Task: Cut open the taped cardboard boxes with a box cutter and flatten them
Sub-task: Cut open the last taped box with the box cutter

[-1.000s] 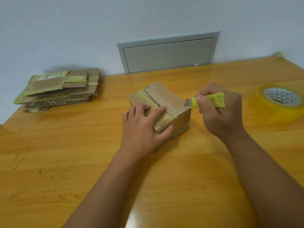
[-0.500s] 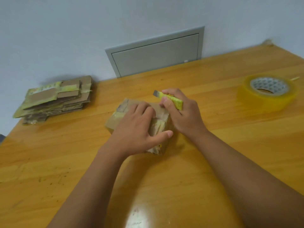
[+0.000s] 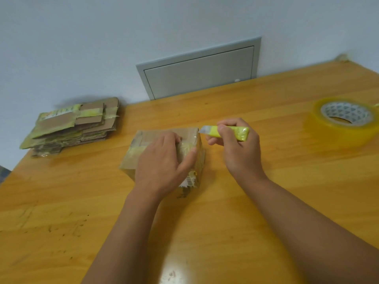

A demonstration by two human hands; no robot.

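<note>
One taped box (image 3: 164,138) stands at mid-worktop (image 3: 266,201). One yellow cutter (image 3: 231,132), one tape roll (image 3: 344,119) at far right, one stack of flattened boxes (image 3: 71,125) at far left. One grey wall panel (image 3: 200,68) behind.

Left hand (image 3: 162,160) lies on the box top, fingers curled over it, thumb on the right face: gripping the box. Right hand (image 3: 235,144) holds the cutter, fingers closed round its handle, blade tip touching or just beside the box's far right top corner.

Versus 0.5 s ago: right hand has shifted from the box top to its right; the blade, then raised behind the box, has come down to the corner.
</note>
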